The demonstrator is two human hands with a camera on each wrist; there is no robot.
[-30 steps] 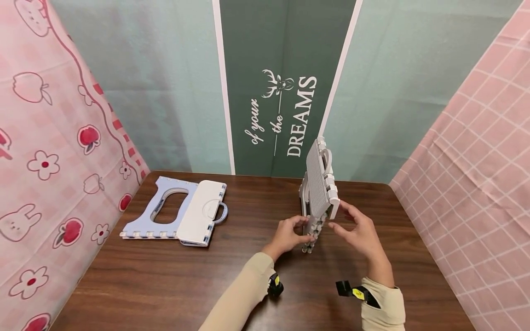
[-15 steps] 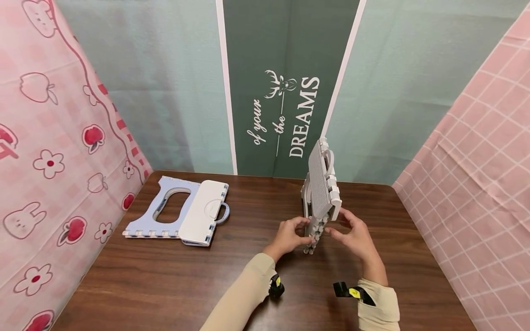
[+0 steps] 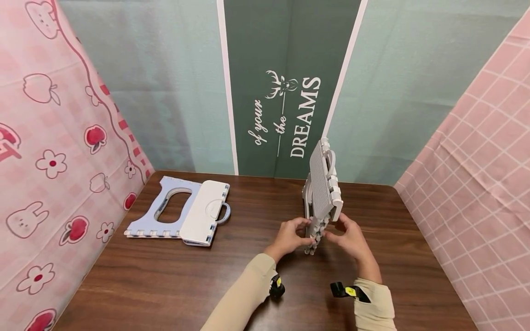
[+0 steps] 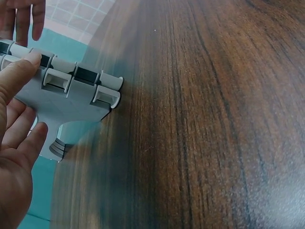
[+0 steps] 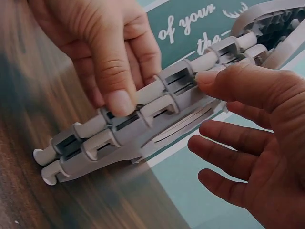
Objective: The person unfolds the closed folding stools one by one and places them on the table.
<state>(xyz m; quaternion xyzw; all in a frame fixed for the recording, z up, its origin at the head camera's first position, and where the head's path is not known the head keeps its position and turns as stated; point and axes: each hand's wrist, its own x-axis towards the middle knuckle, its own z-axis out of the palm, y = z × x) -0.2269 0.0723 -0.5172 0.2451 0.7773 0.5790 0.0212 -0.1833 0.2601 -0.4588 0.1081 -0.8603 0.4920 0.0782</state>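
A folded grey step stool (image 3: 320,181) stands on edge at the right of the table, its ribbed top and loop handle uppermost. My left hand (image 3: 290,236) grips its lower near edge, the thumb over the hinge knuckles and the fingers on the left face; in the left wrist view those fingers (image 4: 28,138) curl against the panel. My right hand (image 3: 349,238) is at the stool's right side. In the right wrist view its thumb (image 5: 214,81) touches the hinge edge, while the other fingers are loosely extended and spread beside the panel.
A blue-and-white folding stool (image 3: 203,211) lies flat at the table's left, its loop handle pointing right. The brown wooden table (image 3: 165,285) meets a green lettered curtain (image 3: 285,46) at the back. Pink cloths (image 3: 488,174) hang along both sides.
My right hand has moved left and in toward the stool, its thumb now at the hinge edge. The left hand keeps its grip. The view has shifted slightly.
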